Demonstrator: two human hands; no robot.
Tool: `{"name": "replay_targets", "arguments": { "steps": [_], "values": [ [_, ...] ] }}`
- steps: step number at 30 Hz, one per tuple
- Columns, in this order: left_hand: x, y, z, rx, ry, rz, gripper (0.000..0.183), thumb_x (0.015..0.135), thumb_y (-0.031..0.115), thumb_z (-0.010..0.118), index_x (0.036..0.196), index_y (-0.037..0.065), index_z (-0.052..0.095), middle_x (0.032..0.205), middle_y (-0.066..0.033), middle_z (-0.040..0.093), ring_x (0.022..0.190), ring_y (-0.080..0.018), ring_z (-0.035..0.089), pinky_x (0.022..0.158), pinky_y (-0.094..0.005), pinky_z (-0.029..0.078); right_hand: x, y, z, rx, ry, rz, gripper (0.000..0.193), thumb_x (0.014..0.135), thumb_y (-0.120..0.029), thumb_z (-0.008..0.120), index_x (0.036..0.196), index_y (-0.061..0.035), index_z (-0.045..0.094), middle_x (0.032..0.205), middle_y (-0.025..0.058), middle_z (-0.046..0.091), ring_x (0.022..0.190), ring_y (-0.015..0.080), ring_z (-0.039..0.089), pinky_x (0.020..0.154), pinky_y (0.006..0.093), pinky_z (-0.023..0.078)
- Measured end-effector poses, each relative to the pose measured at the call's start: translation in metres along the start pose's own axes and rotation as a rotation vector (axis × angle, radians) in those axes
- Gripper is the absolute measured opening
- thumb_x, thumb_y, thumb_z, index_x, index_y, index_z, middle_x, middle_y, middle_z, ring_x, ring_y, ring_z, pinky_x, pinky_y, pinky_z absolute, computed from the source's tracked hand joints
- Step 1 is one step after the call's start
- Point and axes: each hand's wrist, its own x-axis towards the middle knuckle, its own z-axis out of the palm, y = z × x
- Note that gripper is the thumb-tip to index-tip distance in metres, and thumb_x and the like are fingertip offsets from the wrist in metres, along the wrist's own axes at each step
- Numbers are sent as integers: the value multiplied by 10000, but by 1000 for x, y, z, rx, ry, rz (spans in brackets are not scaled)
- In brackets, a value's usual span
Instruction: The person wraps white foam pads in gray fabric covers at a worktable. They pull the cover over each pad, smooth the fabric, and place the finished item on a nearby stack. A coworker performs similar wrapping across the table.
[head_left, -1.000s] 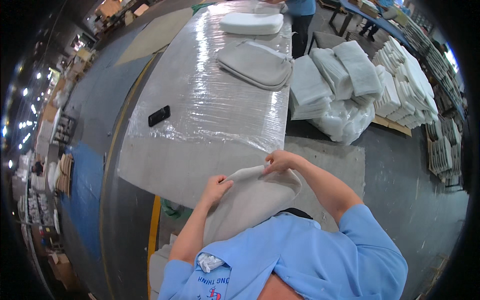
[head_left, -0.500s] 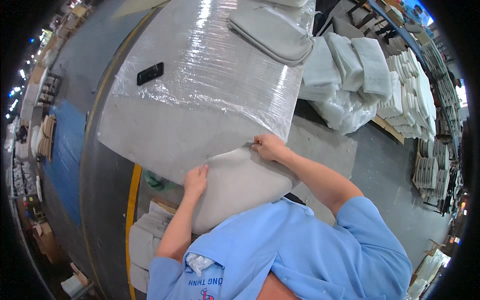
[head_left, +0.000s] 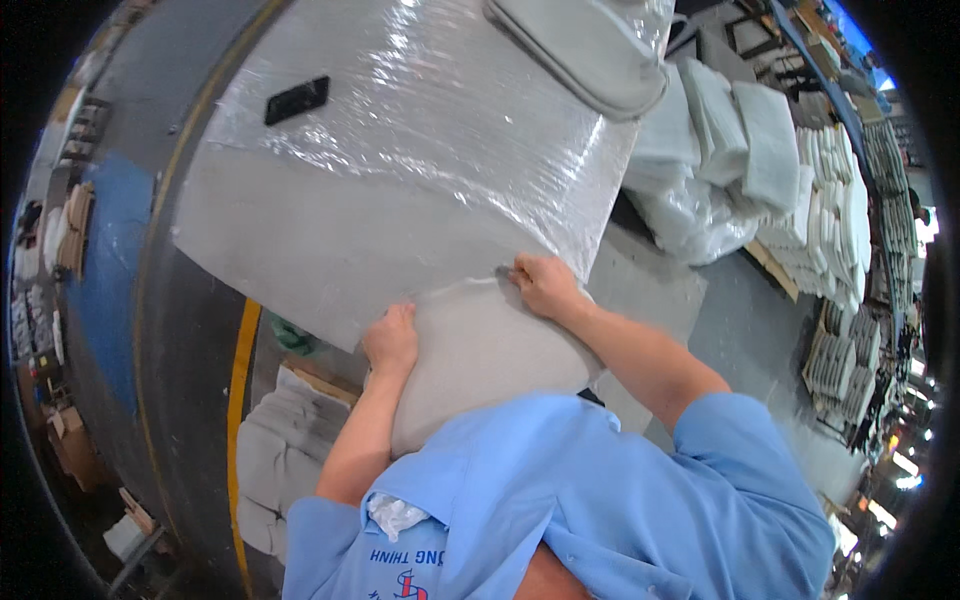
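And there it goes: the cover (head_left: 480, 345) that bulged at its right side a second ago now lies flatter between my hands, from my shirt (head_left: 520, 450) toward the near edge of the table (head_left: 290, 225). My left hand (head_left: 390, 338) pinches its left corner, my right hand (head_left: 543, 287) its far edge, fingertips pressed together. That edge, I'd judge, is now easier to work along.

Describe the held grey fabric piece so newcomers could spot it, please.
Find the grey table partly under clear plastic film. At its near edge is the pale grey fabric piece; unlike the rounded grey piece beyond, the left hand and right hand hold it.
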Motion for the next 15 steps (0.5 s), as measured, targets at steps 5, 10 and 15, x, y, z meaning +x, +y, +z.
{"name": "replay_targets", "arguments": {
  "steps": [5,10,15],
  "values": [
    [-15,-28,-19,-199,157,134,354,1077,378,528,1109,74,707,1016,-205,718,993,-422,674,849,-537,511,-4,2,-31,32,-56,-35,293,1001,-340,648,1069,-73,750,1007,218,723,990,415,676,853,490,531],
    [-79,-105,-49,-273,291,-52,440,1086,429,518,1218,54,706,1055,-175,716,1005,-380,676,870,-483,523,-68,67,-99,80,-128,216,493,1077,-470,528,1201,-38,729,1130,207,727,1059,324,687,873,440,539],
    [-152,-127,-59,-990,-458,-574,646,1108,533,427,1366,-19,639,1347,-151,656,1180,-246,627,973,-404,501,-113,60,-92,624,-486,710,615,1111,-524,446,1483,-38,514,1283,143,683,1072,238,693,895,392,575]
  ]
}}
